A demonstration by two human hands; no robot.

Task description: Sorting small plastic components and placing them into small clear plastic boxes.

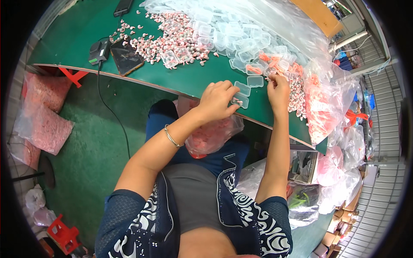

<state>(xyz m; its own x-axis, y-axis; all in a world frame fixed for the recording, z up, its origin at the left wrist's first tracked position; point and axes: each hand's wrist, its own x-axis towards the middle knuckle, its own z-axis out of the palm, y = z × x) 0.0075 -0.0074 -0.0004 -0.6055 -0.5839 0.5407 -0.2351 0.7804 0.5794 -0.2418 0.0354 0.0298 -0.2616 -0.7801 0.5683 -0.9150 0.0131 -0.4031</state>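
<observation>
At the table's front edge, my left hand point(218, 99) grips the left side of a small clear plastic box point(243, 89). Its hinged lid is flipped up, and a few small pink-and-white pieces lie inside. My right hand point(278, 89) has its fingertips pinched together at the edge of a pile of small pink-and-white pieces point(297, 95); what they hold, if anything, is hidden. Just left of those fingers lies another clear box point(255, 81). Orange soft pieces point(296, 68) sit beyond the right hand, some of them in clear boxes.
A heap of clear boxes point(232, 36) covers the back of the green table point(172, 81). Grey-and-pink beads point(172, 36), a phone point(125, 56) and a black device point(99, 52) with a cable lie left. A bag of orange pieces point(320, 103) hangs over the right edge.
</observation>
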